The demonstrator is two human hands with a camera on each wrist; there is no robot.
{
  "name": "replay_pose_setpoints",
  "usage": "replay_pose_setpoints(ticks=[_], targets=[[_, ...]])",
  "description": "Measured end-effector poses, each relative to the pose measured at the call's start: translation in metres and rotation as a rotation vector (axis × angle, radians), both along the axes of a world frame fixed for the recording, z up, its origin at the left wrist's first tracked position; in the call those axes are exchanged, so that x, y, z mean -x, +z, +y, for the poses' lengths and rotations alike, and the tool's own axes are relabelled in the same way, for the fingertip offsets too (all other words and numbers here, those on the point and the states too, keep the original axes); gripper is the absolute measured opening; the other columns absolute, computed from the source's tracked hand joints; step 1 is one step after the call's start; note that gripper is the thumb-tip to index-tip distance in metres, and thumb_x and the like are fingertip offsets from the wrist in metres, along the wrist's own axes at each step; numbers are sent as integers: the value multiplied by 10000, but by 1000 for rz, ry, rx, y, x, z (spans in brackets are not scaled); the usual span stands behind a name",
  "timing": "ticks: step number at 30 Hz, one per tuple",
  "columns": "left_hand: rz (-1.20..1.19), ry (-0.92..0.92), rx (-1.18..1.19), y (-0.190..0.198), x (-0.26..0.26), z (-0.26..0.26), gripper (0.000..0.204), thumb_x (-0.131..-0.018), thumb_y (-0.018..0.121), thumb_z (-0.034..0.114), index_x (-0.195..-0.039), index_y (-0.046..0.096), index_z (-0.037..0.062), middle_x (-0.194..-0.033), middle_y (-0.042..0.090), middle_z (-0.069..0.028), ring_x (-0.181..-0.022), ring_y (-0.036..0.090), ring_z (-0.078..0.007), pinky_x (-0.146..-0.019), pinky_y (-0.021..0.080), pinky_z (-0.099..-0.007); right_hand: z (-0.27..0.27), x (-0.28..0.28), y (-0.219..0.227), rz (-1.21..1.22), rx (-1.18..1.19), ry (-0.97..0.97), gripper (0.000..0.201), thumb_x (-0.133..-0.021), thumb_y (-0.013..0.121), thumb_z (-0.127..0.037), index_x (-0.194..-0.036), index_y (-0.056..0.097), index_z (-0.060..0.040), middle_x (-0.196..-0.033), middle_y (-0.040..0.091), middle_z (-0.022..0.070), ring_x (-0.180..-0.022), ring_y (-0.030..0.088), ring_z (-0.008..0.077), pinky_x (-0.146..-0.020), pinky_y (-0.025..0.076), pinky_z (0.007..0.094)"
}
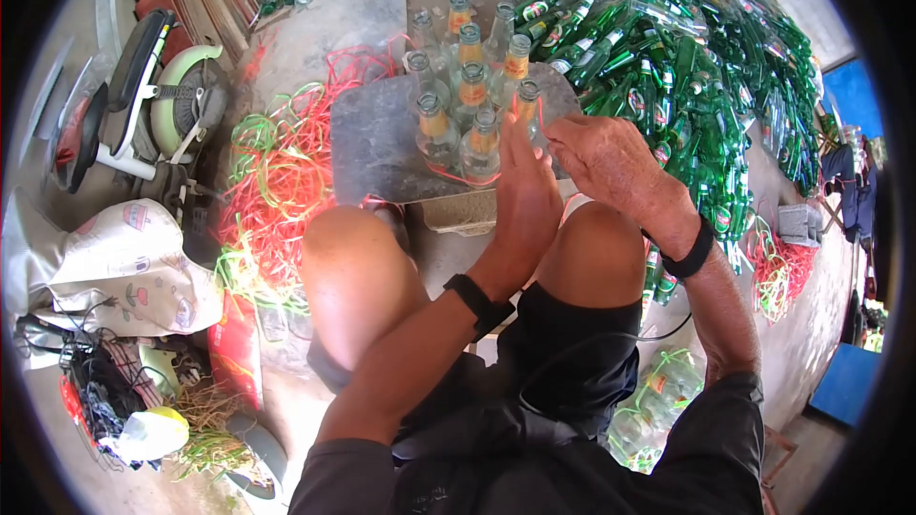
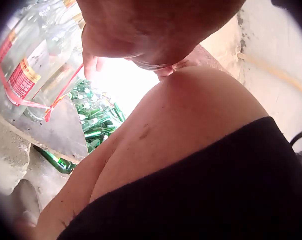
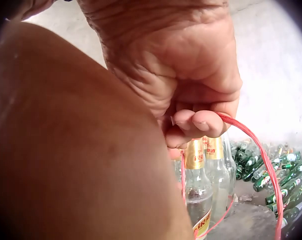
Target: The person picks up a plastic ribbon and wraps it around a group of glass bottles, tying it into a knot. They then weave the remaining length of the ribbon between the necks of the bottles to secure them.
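Several clear glass bottles (image 1: 437, 138) with gold neck labels stand grouped upright on a grey slab (image 1: 367, 148). Around their lower part runs a red plastic string (image 2: 35, 104), knotted or crossed at one side in the left wrist view. My right hand (image 1: 615, 164) is curled at the near right bottle, its fingers gripping a length of the red string (image 3: 263, 155) that loops down from them. Beside it, my left hand (image 1: 527, 193) is raised with its fingers straight, right at the nearest bottles; its fingertips are partly hidden.
A large heap of green bottles (image 1: 658, 67) lies behind and to the right. Tangled red and green string (image 1: 277, 181) covers the floor at left, near a scooter-like machine (image 1: 186, 100). My knees (image 1: 358, 248) frame the slab's front edge. Bagged bottles (image 1: 658, 401) lie by my right side.
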State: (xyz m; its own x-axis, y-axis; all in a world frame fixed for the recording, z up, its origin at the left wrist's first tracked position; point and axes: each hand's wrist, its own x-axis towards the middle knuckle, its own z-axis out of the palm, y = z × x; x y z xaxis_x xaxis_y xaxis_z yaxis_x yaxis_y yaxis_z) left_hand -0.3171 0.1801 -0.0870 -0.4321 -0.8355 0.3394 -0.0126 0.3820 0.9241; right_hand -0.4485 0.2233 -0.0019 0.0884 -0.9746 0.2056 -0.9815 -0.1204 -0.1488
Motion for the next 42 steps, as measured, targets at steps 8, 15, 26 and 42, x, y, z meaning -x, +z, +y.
replay_pose_setpoints(ticks=[8,15,26,42], targets=[[-130,-117,160,13,-17,-8,454,-875,549,-75,-1319,548,22,-1170,541,-250,-1119,536,-453,-891,479,-479,6,-8,7,-182,2,-24,107,-866,641,-110,-859,579,-24,-749,638,173,-717,660,405,-606,530,487],[-94,-31,322,9,-18,-19,245,-855,659,-7,-1094,649,45,-988,579,-158,-882,642,-384,-707,541,-446,16,-9,11,-426,40,-2,95,-860,645,-72,-778,616,-36,-694,636,162,-619,586,403,-580,492,452],[-13,-43,71,-7,-32,-33,130,-955,629,70,-1057,661,-3,-890,644,-160,-748,669,-310,-649,527,-367,100,44,42,-822,-252,-456,146,-928,693,-37,-796,633,-20,-681,513,-58,-602,428,19,-511,333,245],[191,-157,-645,20,-46,-26,267,-1068,555,281,-1145,678,58,-829,650,-14,-679,643,-101,-606,509,-238,163,122,121,-773,-192,-532,330,-944,723,-286,-751,558,-75,-664,439,-85,-594,346,21,-525,251,243]])
